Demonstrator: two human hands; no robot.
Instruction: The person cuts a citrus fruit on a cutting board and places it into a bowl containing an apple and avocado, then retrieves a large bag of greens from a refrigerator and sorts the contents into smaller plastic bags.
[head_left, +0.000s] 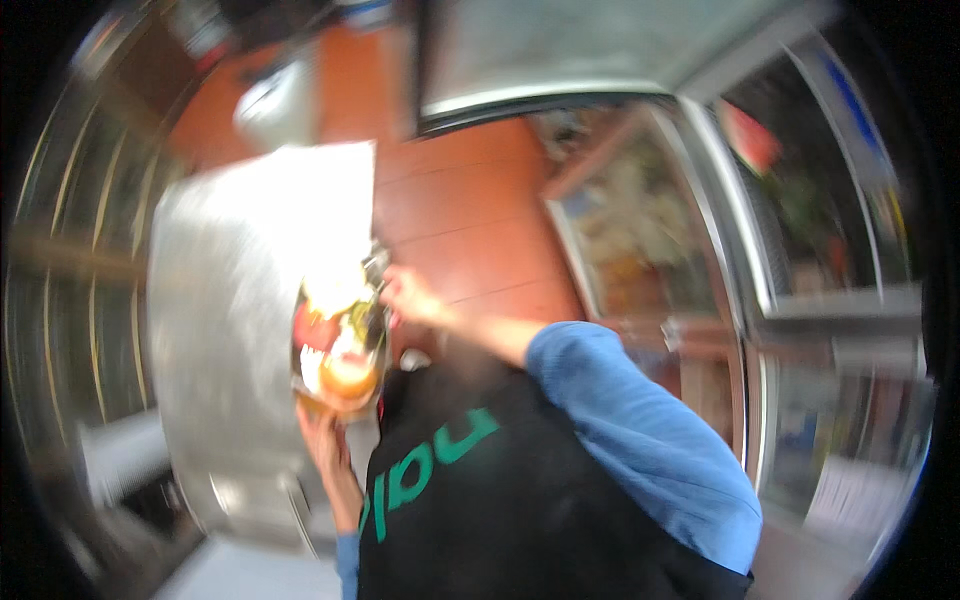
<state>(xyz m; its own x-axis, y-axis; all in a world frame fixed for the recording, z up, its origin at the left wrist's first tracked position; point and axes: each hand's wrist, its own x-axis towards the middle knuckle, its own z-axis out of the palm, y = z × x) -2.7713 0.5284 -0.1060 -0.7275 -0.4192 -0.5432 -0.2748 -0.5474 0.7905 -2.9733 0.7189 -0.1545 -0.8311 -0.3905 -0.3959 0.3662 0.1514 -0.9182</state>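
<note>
A container of mixed food (345, 375), blurred and partly washed out by glare, is before me at the edge of a metal surface (217, 322). Red, green and orange pieces show in it; their kinds are unclear. At the container's near end is my left hand (326, 442), its fingers against the underside or edge. My right hand (405, 294) is at the far right side, its fingers bent at a small shiny metallic item (376, 262) that I cannot identify. Whether either hand grips firmly is blurred.
Right of the metal surface lies an orange tiled floor (480, 225). Glass-fronted cabinets (645, 225) line the right. A whitish bag-like object (277, 109) is beyond the surface. Metal racks or bars (94, 262) run along the left.
</note>
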